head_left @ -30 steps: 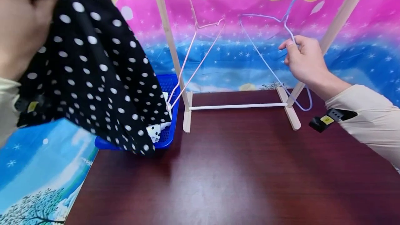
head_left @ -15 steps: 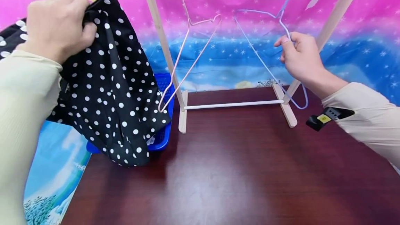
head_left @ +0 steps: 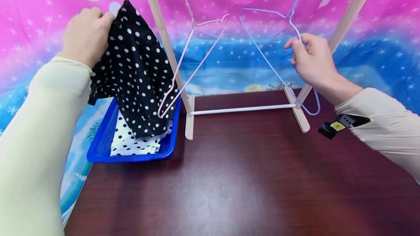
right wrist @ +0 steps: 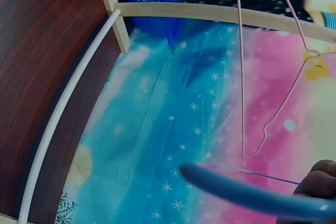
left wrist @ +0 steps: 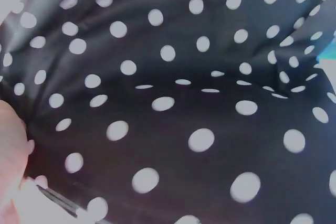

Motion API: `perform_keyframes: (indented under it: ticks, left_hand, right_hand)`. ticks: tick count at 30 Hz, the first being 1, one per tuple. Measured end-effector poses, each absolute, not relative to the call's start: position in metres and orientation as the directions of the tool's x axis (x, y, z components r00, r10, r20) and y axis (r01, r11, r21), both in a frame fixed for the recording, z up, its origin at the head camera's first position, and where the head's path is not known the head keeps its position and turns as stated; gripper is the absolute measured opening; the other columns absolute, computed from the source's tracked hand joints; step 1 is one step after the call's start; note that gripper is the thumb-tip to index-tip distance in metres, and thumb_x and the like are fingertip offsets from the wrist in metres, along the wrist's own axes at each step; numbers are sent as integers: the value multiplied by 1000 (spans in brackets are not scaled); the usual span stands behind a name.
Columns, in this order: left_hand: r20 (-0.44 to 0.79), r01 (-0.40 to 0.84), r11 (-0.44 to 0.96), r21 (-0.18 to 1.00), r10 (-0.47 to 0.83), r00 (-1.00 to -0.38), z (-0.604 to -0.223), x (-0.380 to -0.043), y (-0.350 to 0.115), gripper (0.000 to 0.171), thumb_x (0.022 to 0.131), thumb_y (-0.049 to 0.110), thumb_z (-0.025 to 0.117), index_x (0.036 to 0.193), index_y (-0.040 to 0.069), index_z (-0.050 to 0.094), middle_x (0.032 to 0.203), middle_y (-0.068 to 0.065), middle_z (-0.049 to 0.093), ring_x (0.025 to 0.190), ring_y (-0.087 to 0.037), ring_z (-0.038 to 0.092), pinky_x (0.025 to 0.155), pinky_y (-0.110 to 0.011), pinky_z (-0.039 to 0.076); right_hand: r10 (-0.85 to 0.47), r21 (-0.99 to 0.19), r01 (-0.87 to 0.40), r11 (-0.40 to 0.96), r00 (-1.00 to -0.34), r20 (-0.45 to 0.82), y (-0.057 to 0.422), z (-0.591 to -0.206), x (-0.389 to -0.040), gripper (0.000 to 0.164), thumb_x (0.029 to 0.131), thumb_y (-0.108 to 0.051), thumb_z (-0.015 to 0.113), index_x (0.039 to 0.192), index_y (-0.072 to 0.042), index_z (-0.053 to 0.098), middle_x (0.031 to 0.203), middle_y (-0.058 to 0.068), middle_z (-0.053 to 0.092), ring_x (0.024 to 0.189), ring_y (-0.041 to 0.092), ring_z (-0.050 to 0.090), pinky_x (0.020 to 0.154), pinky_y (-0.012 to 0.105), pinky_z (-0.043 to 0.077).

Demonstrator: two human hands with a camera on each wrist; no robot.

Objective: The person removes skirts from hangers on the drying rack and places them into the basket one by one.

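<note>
My left hand [head_left: 86, 35] grips a black cloth garment with white polka dots [head_left: 141, 72] by its upper edge. The garment hangs above the blue basket [head_left: 131, 158], its lower end over a white cloth with black dots [head_left: 131, 141] that lies in there. The dotted fabric [left wrist: 202, 140] fills most of the left wrist view. On the right, my right hand [head_left: 313, 59] pinches the shoulder of a lavender wire hanger [head_left: 267, 57]. That hanger's hook runs up out of view. A pink wire hanger [head_left: 201, 63] hangs from the rack's top bar, partly in front of the garment.
A wooden rack [head_left: 160, 28] stands at the back of the dark wooden table [head_left: 213, 177], with a white lower rod [head_left: 242, 109] between its feet. A printed pink and blue cloth backdrop [head_left: 213, 50] hangs behind it.
My left hand has carried the black dotted garment from the upper left towards the basket, and the white dotted cloth now shows. My right hand stays on the lavender hanger. The view has shifted slightly.
</note>
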State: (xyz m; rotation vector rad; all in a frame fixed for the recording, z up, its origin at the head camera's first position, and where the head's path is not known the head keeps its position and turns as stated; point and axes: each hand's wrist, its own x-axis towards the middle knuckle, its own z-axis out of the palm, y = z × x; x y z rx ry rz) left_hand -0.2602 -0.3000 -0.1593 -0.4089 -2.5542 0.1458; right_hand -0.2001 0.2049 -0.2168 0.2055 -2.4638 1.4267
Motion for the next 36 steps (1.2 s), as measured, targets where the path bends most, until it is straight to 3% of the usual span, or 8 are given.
perform_keyframes:
  ticks: [10, 17, 20, 24, 27, 32, 35, 36]
  left_hand:
    - [377, 229, 973, 11, 209, -903, -199, -224, -300, 31, 100, 10, 53, 128, -1, 58, 118, -28, 64, 101, -49, 60, 82, -67, 50]
    - [249, 389, 919, 59, 364, -897, -267, -190, -268, 25, 93, 17, 68, 115, 7, 59, 118, -16, 64, 89, -31, 64, 72, -50, 58]
    - [103, 424, 899, 109, 414, -905, -294, -187, -254, 32, 92, 25, 69, 119, 10, 59, 137, -15, 56, 107, -33, 63, 81, -54, 58]
    - [-106, 409, 892, 193, 433, -895, -310, -194, -249, 47, 94, 26, 65, 136, 8, 55, 154, -20, 41, 137, -41, 46, 107, -62, 45]
    - [-67, 378, 892, 250, 405, -912, -310, -211, -250, 42, 96, 14, 57, 135, 2, 55, 147, -22, 48, 132, -41, 49, 111, -60, 41]
    - [182, 299, 903, 309, 253, -950, -295, -245, -259, 46, 94, -1, 45, 140, 2, 51, 144, -21, 52, 128, -40, 52, 109, -59, 42]
    - [161, 263, 912, 316, 221, -962, -284, -266, -262, 58, 94, -3, 40, 152, 4, 40, 157, -20, 42, 142, -44, 40, 117, -61, 34]
    - [118, 247, 916, 315, 221, -968, -281, -272, -262, 59, 96, -2, 39, 154, 6, 36, 159, -21, 38, 138, -44, 44, 115, -61, 35]
  right_hand:
    - [18, -810, -266, 522, -947, 322, 204, -217, -200, 26, 108, -29, 43, 96, -21, 64, 54, -13, 54, 49, 6, 44, 42, 24, 30]
    - [28, -811, -257, 525, -947, 319, 208, -219, -200, 26, 109, -30, 42, 97, -21, 64, 55, -14, 54, 50, 7, 44, 43, 25, 31]
    - [36, -814, -251, 524, -948, 316, 210, -219, -199, 26, 108, -30, 42, 97, -22, 64, 54, -14, 54, 49, 6, 44, 42, 24, 30]
    - [34, -827, -253, 502, -950, 312, 209, -220, -199, 26, 108, -29, 42, 96, -21, 64, 53, -13, 53, 47, 6, 43, 42, 24, 29]
    - [32, -833, -256, 490, -950, 311, 209, -219, -198, 26, 109, -28, 42, 97, -20, 64, 53, -11, 53, 49, 6, 45, 44, 23, 32]
    - [18, -835, -260, 485, -952, 307, 207, -219, -197, 26, 109, -28, 42, 100, -17, 64, 55, -9, 52, 52, 8, 47, 47, 22, 35]
    - [25, -831, -261, 492, -949, 313, 208, -219, -197, 26, 109, -27, 42, 99, -18, 64, 55, -8, 52, 52, 8, 46, 46, 23, 34]
    - [30, -829, -262, 494, -948, 317, 209, -219, -197, 26, 109, -27, 42, 98, -18, 64, 55, -9, 52, 51, 7, 46, 46, 23, 34]
